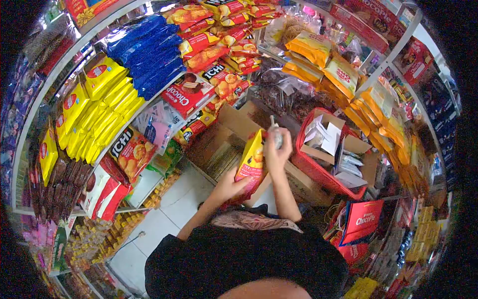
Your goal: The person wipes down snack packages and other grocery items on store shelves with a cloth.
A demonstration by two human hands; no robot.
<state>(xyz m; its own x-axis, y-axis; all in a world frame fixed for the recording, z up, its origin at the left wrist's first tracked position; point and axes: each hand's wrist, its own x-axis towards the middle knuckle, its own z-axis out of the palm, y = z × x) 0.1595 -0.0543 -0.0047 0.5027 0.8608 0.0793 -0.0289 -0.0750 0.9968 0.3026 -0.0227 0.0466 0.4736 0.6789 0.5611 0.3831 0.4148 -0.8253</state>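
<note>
My left hand is closed around the lower end of a yellow and pink snack packet, which is tilted upward in front of me. Beside the packet's upper part, my right hand is closed on a small whitish object with a thin tip pointing up; its exact kind is too blurred to make out. Beneath and behind both hands stands an open cardboard box with its flaps spread. The packet's lower end is partly hidden by my left fingers.
A red plastic basket with smaller boxes and white papers stands at my right. Shelves hold yellow packets, blue packets and orange packets. White floor tiles show at left; a red ChocoPie bag is at lower right.
</note>
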